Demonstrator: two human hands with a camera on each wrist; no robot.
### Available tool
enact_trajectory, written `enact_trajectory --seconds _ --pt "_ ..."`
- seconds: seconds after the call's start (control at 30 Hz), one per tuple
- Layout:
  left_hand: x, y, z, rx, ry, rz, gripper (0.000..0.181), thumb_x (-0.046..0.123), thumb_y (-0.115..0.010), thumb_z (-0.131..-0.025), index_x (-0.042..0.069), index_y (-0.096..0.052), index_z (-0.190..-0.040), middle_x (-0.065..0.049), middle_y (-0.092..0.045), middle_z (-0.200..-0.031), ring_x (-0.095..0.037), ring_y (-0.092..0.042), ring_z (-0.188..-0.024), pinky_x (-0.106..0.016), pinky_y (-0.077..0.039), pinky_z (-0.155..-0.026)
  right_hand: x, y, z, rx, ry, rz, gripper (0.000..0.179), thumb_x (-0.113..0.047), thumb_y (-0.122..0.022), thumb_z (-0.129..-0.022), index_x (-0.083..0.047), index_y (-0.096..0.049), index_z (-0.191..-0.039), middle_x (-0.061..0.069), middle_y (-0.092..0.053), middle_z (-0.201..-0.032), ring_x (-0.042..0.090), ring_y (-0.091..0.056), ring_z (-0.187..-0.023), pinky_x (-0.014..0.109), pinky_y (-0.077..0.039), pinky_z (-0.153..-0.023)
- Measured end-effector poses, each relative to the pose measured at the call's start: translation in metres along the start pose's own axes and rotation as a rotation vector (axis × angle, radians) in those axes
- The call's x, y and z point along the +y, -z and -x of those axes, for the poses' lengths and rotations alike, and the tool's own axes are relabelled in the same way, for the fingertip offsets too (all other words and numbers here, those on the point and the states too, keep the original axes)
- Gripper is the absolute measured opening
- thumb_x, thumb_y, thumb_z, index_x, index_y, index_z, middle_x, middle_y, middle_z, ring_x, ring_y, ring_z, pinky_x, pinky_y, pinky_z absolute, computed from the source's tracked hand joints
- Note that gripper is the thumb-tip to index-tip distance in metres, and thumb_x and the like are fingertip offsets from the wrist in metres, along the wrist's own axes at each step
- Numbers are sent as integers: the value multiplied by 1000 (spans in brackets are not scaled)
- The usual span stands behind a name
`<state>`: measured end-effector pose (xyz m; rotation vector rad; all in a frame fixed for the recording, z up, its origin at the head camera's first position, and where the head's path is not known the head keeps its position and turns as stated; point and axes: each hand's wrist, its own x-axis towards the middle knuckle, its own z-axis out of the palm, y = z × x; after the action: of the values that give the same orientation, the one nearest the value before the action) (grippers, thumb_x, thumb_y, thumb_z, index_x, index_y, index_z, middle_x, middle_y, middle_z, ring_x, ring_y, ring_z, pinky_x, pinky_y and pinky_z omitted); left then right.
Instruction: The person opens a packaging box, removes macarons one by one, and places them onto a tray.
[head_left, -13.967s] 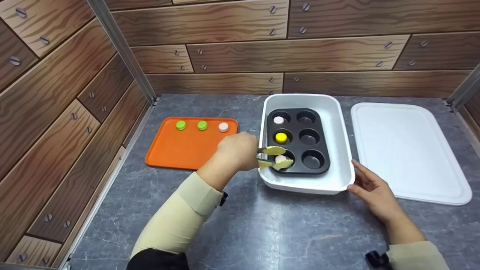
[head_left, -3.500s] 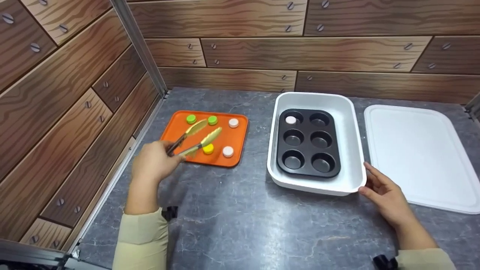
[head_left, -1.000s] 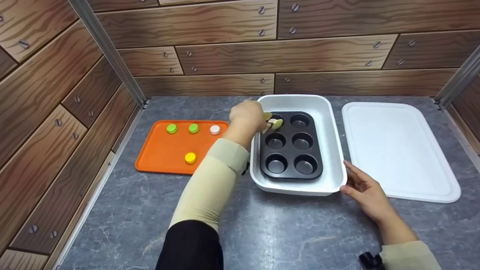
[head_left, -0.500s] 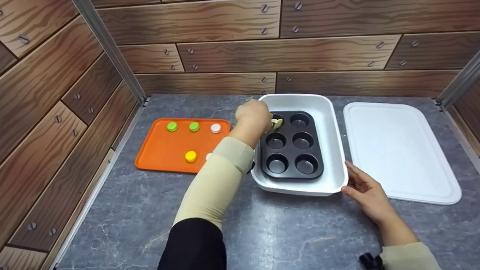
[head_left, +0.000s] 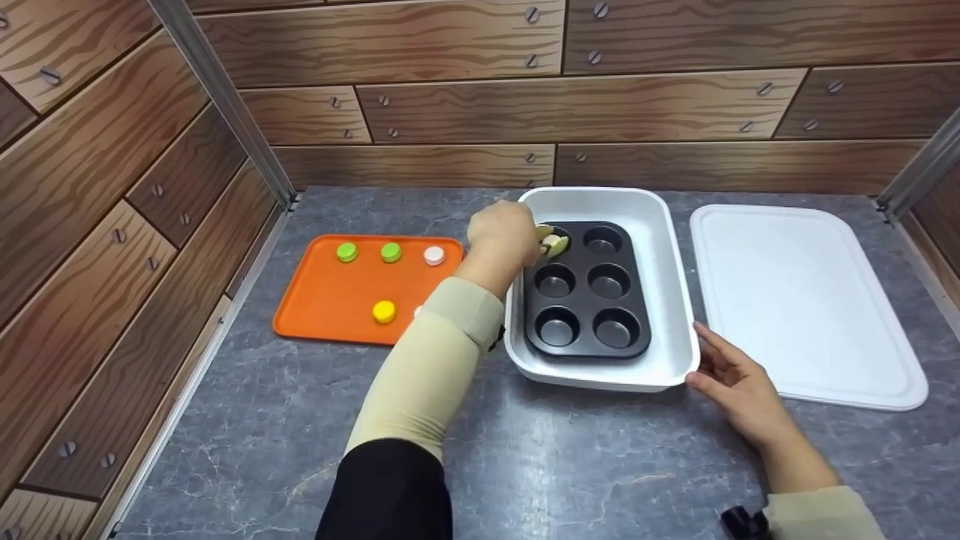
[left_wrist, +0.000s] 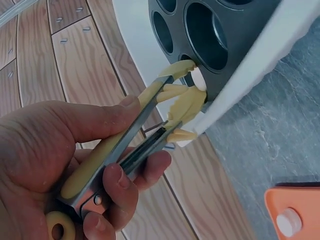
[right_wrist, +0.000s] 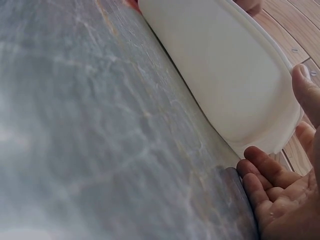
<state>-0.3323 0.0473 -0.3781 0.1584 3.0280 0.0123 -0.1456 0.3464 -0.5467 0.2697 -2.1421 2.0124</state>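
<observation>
My left hand (head_left: pixel 501 234) grips yellow-tipped tongs (left_wrist: pixel 112 152), fingers curled round their handles. The tong tips straddle a small round white piece (left_wrist: pixel 198 78) at the far-left cup of a black muffin tin (head_left: pixel 583 298); whether they squeeze it is unclear. That tin sits inside a deep white tub (head_left: pixel 667 315); its other cups hold nothing. My right hand (head_left: pixel 739 390) holds the tub's near right corner between thumb and fingers. On an orange tray (head_left: pixel 322 300) lie two green pieces (head_left: pixel 391 252), a yellow one (head_left: pixel 384 311) and a white one (head_left: pixel 433 256). A sleeve mostly hides another white piece.
A flat white lid (head_left: pixel 806 307) lies right of the tub. Grey marbled tabletop (head_left: pixel 585 465) extends in front of the tub and tray. Wood-patterned walls (head_left: pixel 420 116) close off the back and left.
Fourteen seconds ago a yellow and a second white piece were in the tin; by 3.5 seconds ago both lay on the tray. Since then the tongs moved from tray to far-left cup. The right hand stayed.
</observation>
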Motion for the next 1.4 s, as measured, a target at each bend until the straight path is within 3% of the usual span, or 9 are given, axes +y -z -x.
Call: enact_trajectory --seconds 0.27,0.53,0.77,1.03,1.4 --pt "-15 -2 1 14 20 71 44 45 -82 -85 15 -72 -116 -3 -70 -113 -22 -67 -102 -42 -58 -86 2 0 -2 -4 8 -6 73 28 -64 -87 7 -46 -155 3 -71 -134 14 -70 -109 21 -55 -86" --pt "-34 14 17 33 6 108 42 42 -80 -85 14 -72 -115 -4 -71 -116 -25 -68 -103 -47 -58 -87 2 0 -2 -5 19 -17 73 29 -64 -87 7 -46 -154 3 -71 -133 14 -70 -109 21 -55 -85" --pt "-69 31 35 83 62 198 50 58 -83 -83 15 -71 -106 -4 -71 -107 -24 -66 -94 -48 -56 -83 2 -2 -3 -11 17 -5 73 28 -64 -87 7 -46 -154 2 -70 -135 13 -69 -111 20 -54 -87" --pt "-112 47 62 110 93 258 30 52 -82 -88 22 -75 -88 1 -70 -90 -23 -65 -82 -46 -52 -70 1 2 -3 -18 6 22 73 26 -66 -88 5 -46 -155 -3 -71 -134 10 -69 -112 19 -54 -87" --pt "-178 56 110 151 140 284 27 49 -79 -93 26 -82 -105 -2 -73 -97 -28 -67 -90 -52 -51 -73 4 2 -3 -25 28 22 72 27 -65 -88 6 -45 -155 -5 -71 -133 10 -70 -107 18 -55 -84"
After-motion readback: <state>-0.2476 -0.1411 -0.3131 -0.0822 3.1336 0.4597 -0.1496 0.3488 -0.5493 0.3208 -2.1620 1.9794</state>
